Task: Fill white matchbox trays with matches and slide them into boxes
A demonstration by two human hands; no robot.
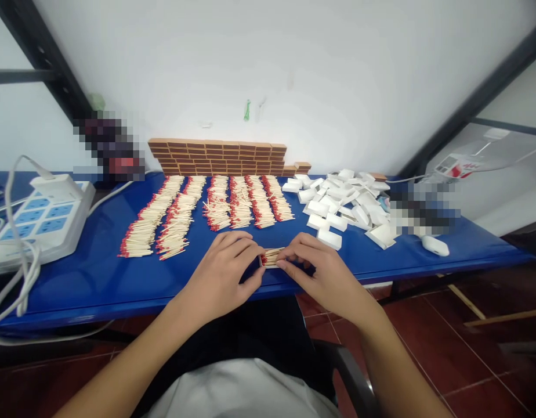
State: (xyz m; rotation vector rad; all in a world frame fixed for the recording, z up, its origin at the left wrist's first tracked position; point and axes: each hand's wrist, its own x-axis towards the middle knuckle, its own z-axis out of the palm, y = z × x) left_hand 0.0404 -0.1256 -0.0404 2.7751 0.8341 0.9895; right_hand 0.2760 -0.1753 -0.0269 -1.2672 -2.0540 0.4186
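Observation:
A small white matchbox tray (268,266) filled with red-tipped matches (271,256) is at the front of the blue table, between my two hands. Its left end is pinched by the thumb and fingers of my left hand (227,264). My right hand (318,267) is closed over the right end, with its thumb at the near wall and fingertips on the matches. The match heads point left; the right end of the tray is hidden under my fingers. Beyond my hands, loose matches (222,203) lie in several long rows.
Stacked brown matchboxes (220,157) line the wall. White empty trays (337,200) are heaped at right, near a white rounded object (435,245). A power strip (46,217) with cables stands at left. The blue table's (120,290) front edge is close to my lap.

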